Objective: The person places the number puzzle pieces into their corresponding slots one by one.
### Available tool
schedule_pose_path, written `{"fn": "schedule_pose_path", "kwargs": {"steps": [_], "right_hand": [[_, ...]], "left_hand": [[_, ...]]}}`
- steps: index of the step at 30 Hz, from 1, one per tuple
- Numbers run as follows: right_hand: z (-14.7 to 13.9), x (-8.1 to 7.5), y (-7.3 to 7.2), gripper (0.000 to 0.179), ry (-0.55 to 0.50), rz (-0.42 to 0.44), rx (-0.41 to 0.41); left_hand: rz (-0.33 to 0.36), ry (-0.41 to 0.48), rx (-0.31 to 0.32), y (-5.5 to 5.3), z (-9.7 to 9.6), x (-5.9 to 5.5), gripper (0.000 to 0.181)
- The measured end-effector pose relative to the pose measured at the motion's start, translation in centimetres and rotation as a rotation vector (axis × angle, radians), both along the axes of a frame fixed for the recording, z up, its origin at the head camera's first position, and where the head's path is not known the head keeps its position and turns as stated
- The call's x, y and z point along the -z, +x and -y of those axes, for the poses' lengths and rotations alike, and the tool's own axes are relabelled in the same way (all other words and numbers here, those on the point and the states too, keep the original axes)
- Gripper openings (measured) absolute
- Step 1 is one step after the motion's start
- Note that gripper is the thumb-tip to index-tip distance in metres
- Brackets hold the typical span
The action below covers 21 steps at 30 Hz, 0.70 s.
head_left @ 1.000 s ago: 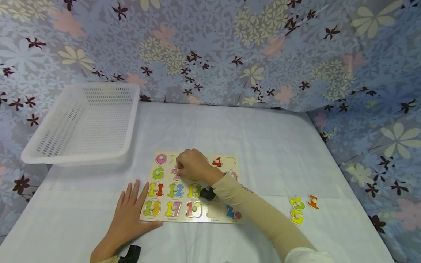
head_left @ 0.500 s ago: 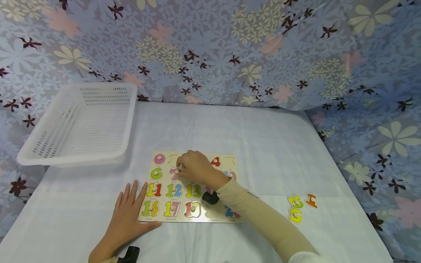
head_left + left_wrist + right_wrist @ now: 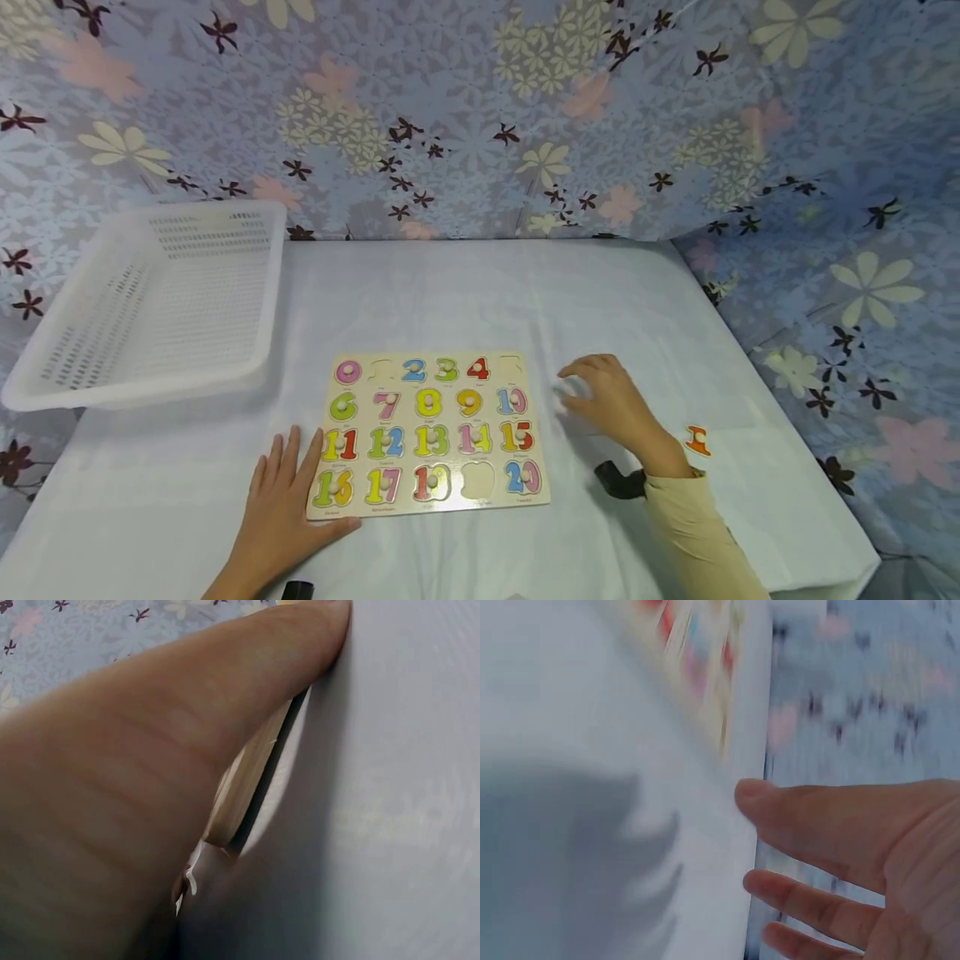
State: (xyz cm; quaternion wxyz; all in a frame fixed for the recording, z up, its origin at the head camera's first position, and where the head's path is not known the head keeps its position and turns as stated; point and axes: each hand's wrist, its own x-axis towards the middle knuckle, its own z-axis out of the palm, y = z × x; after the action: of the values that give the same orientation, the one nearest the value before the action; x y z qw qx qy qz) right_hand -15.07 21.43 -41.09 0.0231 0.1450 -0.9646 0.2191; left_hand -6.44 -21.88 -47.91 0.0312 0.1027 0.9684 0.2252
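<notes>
A wooden number puzzle board [image 3: 410,421] lies on the table with coloured, knobbed number pieces in it. Three of its recesses show bare: two in the top row, one in the bottom row. My left hand [image 3: 277,508] rests with spread fingers at the board's left front corner, thumb along the front edge. In the left wrist view the thumb [image 3: 225,682] covers part of the board's side [image 3: 247,780]. To the right of the board my right hand [image 3: 611,404] hovers over the cloth, fingers loosely bent and holding nothing. An orange number 1 piece [image 3: 697,441] lies beyond its wrist.
A white perforated plastic basket [image 3: 262,333] stands at the back left. White cloth [image 3: 600,292] covers the table, and a floral curtain [image 3: 450,108] hangs behind it and along the right side. The right wrist and forearm hide the spot beside the orange piece.
My right hand has left the 7 piece on the board and swung right, off the board. The yellow and green pieces at the right are now hidden behind that arm. The left hand stays put.
</notes>
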Motion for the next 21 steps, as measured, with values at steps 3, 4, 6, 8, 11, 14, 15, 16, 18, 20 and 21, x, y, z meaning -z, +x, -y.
{"fn": "schedule_pose_path", "kwargs": {"steps": [3,4,6,8,11,14,15,16,18,20,21], "right_hand": [[-4.0,-0.1,2.0,0.033,0.036,0.039,0.092],[-5.2,-0.2,2.7,0.033,0.054,0.055,0.124],[-7.2,-0.2,4.0,0.033,0.091,0.079,0.179],[-8.5,0.0,4.9,0.032,0.128,0.102,0.225],[-9.6,0.2,5.9,0.031,0.163,0.136,0.253],[-9.8,0.2,6.2,0.034,0.172,0.169,0.251],[-9.7,0.1,6.3,0.037,0.174,0.185,0.249],[-9.7,0.1,6.4,0.040,0.179,0.199,0.248],[-9.5,0.0,6.5,0.043,0.188,0.238,0.253],[-9.3,-0.1,6.6,0.045,0.193,0.271,0.261],[-9.3,-0.1,6.6,0.045,0.196,0.281,0.266]], "left_hand": [[0.015,-0.002,-0.003,0.1,0.0,-0.2,0.122],[0.018,-0.003,-0.003,0.0,0.0,-0.2,0.122],[0.025,-0.005,-0.001,0.0,0.0,-0.2,0.122],[0.024,-0.009,-0.001,0.0,0.0,-0.2,0.122],[0.021,-0.014,0.000,0.1,0.0,-0.2,0.123],[0.009,-0.014,-0.001,0.1,0.1,-0.1,0.123],[0.004,-0.012,0.000,0.1,0.1,0.0,0.123],[-0.001,-0.013,0.000,0.1,0.1,0.0,0.123],[-0.009,-0.013,0.002,0.1,0.1,0.1,0.122],[-0.017,-0.017,0.003,0.0,0.1,0.3,0.122],[-0.019,-0.019,0.004,0.0,0.1,0.3,0.122]]}}
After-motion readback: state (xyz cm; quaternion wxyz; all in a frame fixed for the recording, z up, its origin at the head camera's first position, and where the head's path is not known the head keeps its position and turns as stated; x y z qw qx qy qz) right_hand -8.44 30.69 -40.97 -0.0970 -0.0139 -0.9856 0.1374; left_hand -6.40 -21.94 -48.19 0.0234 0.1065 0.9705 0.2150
